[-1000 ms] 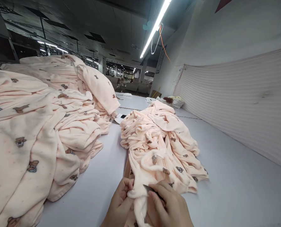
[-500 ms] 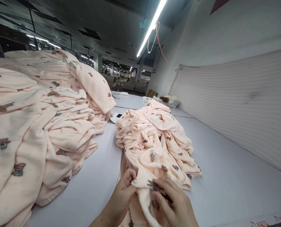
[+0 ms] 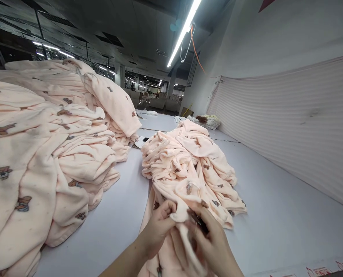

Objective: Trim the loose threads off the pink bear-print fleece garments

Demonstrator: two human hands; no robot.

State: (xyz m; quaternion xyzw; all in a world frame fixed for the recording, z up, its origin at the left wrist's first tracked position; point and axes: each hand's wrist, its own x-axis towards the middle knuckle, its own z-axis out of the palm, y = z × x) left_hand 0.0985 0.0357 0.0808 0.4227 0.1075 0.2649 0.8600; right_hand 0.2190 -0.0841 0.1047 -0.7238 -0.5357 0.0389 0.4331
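Observation:
A pale pink fleece garment [image 3: 174,184] printed with small brown bears lies bunched in front of me, its near end hanging toward my body. My left hand [image 3: 161,225] is closed, pinching an edge of this fabric between thumb and fingers. Just to its right, my right hand [image 3: 211,234] is closed around dark thread snips [image 3: 198,221]. The snips lie close against the raised fabric edge; their blades are blurred and partly hidden, so I cannot tell whether they touch it. A loose fold of cloth hangs below both hands.
A tall heap of the same pink bear-print fleece [image 3: 58,154] fills the left of the pale table [image 3: 275,207]. Papers with a dark object [image 3: 141,141] lie between the piles. Stacked cloth [image 3: 210,122] sits at the far end. A striped sheet [image 3: 289,123] covers the right wall.
My left hand has moved slightly right and up with the pinched edge. My right hand has shifted a little with the snips, which now look blurred, and the hanging fold has swung.

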